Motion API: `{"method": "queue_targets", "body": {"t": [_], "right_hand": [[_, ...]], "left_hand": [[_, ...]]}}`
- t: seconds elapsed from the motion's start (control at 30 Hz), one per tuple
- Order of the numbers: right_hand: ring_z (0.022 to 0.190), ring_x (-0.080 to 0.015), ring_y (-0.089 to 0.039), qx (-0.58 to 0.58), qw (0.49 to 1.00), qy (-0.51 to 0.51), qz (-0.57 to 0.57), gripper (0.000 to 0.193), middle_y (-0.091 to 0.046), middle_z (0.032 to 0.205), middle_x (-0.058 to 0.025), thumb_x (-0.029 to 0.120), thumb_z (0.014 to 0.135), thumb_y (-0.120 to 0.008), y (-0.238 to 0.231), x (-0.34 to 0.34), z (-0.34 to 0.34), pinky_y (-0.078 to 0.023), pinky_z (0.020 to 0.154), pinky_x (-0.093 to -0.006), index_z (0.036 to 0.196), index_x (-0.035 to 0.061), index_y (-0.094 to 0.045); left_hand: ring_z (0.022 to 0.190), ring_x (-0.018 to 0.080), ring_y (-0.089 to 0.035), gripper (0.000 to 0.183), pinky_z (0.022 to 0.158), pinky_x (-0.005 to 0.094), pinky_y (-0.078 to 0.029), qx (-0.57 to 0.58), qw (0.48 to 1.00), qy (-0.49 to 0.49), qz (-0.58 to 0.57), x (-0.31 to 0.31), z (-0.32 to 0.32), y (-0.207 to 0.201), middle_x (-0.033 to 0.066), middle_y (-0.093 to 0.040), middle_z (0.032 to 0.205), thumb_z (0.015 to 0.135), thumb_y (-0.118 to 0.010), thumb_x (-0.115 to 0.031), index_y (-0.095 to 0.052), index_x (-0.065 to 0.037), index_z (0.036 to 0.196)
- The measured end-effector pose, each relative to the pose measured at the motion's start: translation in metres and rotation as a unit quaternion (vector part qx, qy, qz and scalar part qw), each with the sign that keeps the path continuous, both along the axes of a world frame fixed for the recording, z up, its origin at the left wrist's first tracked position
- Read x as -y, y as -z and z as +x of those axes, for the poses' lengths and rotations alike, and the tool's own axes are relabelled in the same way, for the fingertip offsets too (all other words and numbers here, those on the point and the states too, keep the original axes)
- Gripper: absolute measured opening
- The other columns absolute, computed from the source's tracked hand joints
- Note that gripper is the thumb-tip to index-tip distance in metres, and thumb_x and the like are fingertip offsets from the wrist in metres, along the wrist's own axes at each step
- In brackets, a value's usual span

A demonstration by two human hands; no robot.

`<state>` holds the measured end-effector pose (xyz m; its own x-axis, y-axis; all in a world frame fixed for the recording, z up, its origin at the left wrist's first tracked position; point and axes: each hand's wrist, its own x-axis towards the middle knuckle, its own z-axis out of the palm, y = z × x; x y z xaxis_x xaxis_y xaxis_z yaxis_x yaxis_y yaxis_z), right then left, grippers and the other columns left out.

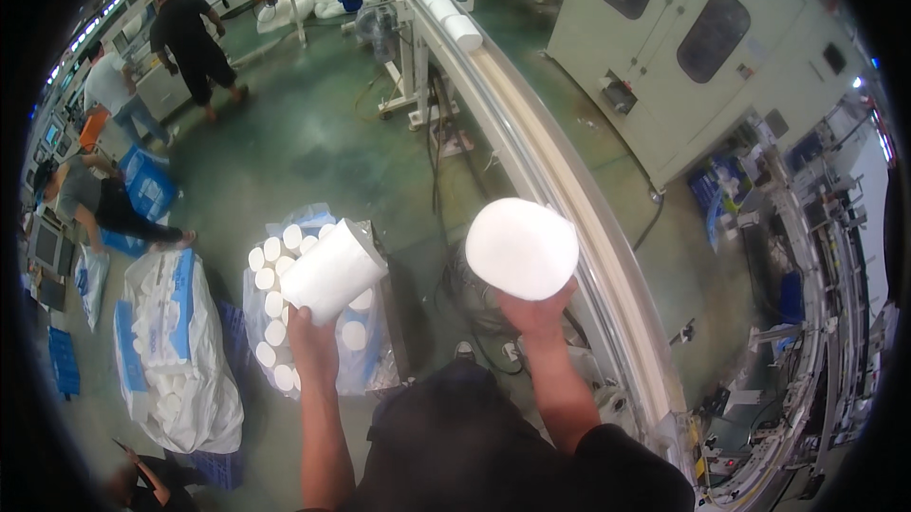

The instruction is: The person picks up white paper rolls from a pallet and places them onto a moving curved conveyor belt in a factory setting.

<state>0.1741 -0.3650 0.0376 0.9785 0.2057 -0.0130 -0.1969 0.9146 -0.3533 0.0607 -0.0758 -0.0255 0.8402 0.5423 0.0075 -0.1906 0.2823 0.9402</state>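
My left hand (311, 330) is closed round the lower end of a white paper roll (334, 270), which is tilted above an open, plastic-lined container (372, 372). Inside that container stand several white rolls (275, 332), their round ends facing up; the held roll covers part of them. On the right, my right hand (539, 316) grips a second white paper roll (522, 248) from below. That one shows its flat round end, and most of my fingers are hidden behind it. It is held up beside the conveyor rail (607, 270).
A row of white rolls (432, 1) sits on the conveyor's far end. Left of the container lies a white sack (195, 360) with blue panels. A large pale machine cabinet (683, 37) stands at the far right. Several people, one in black (185, 37), are at the left.
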Motion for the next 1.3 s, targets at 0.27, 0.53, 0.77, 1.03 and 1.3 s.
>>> {"method": "queue_targets", "body": {"t": [0.27, 0.53, 0.77, 1.03, 1.3], "right_hand": [[0.132, -0.0277, -0.050, 0.086, 0.995, -0.045, -0.023, 0.066, -0.049, 0.148, -0.0069, 0.043, 0.085, -0.066, 0.068, 0.009, 0.013, -0.045, 0.093, -0.0463, 0.144, 0.0184, -0.048], [0.138, -0.0312, -0.042, 0.065, 0.994, -0.091, 0.009, 0.085, -0.037, 0.156, -0.0086, 0.045, 0.080, -0.067, 0.066, 0.006, 0.009, -0.045, 0.104, -0.0479, 0.154, 0.0187, -0.034], [0.138, -0.0328, -0.041, 0.058, 0.994, -0.082, 0.033, 0.084, -0.038, 0.155, -0.0099, 0.041, 0.080, -0.066, 0.080, 0.006, 0.012, -0.046, 0.107, -0.0518, 0.154, 0.0159, -0.034], [0.133, -0.0391, -0.046, 0.043, 0.998, -0.039, -0.014, 0.087, -0.044, 0.149, -0.0163, 0.030, 0.074, -0.075, 0.081, 0.032, 0.017, -0.046, 0.106, -0.0548, 0.150, 0.0108, -0.037], [0.132, -0.0362, -0.050, 0.033, 0.997, -0.024, -0.072, 0.092, -0.044, 0.148, -0.0151, 0.032, 0.073, -0.080, 0.080, 0.026, 0.013, -0.052, 0.104, -0.0530, 0.150, 0.0104, -0.035]], "left_hand": [[0.135, 0.0326, -0.046, 0.069, 0.105, 0.0479, -0.045, 0.131, 0.924, 0.079, -0.351, -0.004, 0.001, -0.015, 0.0168, -0.045, 0.149, 0.094, -0.058, -0.043, -0.037, -0.007, 0.149], [0.103, 0.0378, -0.052, 0.059, 0.080, 0.0382, -0.055, 0.215, 0.803, 0.175, -0.527, 0.006, 0.019, -0.039, 0.0236, -0.052, 0.130, 0.101, -0.046, -0.046, -0.046, -0.003, 0.141], [0.133, 0.0347, -0.047, 0.060, 0.107, 0.0486, -0.046, 0.206, 0.833, 0.149, -0.491, -0.013, 0.020, -0.006, 0.0179, -0.049, 0.145, 0.100, -0.045, -0.047, -0.042, -0.011, 0.148], [0.106, 0.0335, -0.061, 0.115, 0.091, 0.0454, -0.052, 0.099, 0.775, -0.118, 0.613, -0.044, 0.013, -0.131, 0.0199, -0.058, 0.123, 0.059, -0.086, -0.020, -0.021, -0.004, 0.153], [0.103, 0.0387, -0.060, 0.104, 0.084, 0.0446, -0.054, 0.112, 0.693, -0.132, 0.700, -0.050, 0.017, -0.165, 0.0203, -0.059, 0.124, 0.053, -0.090, -0.021, -0.039, 0.003, 0.141]]}}
